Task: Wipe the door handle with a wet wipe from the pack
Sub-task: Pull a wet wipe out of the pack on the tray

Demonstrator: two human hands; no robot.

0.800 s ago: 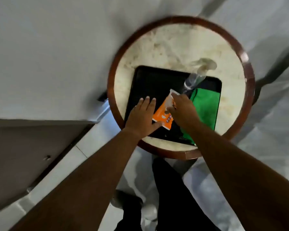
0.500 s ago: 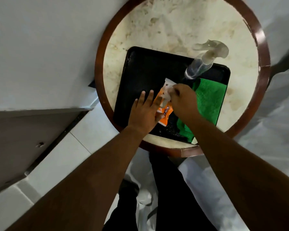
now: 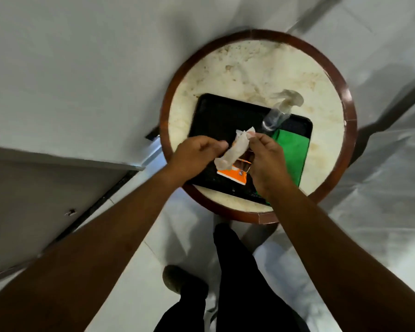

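A: Well, starting at the fingers: our right hand (image 3: pixel 264 161) has thumb and forefinger pinched on the upper end of the wet wipe (image 3: pixel 235 149), just right of the frame's centre.

B: And our left hand (image 3: pixel 194 156)?

A: Curled in, fingertips pressed together against the wipe's left edge, about midway along it. Whether it truly grips the sheet, we cannot tell; the hand is a little blurred.

B: Which way does the wipe run?

A: Its long axis is a diagonal, from the crumpled top end at the upper right, beside our right fingertips, down to the lower left, where the bottom end meets the pack (image 3: pixel 233 174).

B: Where is the pack?

A: Flat on the black tray (image 3: pixel 216 116), below and between our hands, orange and white. Its long side lies roughly left to right, dipping to the right, and our right hand covers its right end.

B: Further out?

A: A green cloth (image 3: pixel 292 149) lies in the tray's right part, and a clear spray bottle (image 3: pixel 280 111) leans across the tray's upper right corner, nozzle toward the upper right. The tray sits on a round marble table (image 3: pixel 249 68) with a dark wooden rim. At the frame's left edge we see part of a door (image 3: pixel 34 200).
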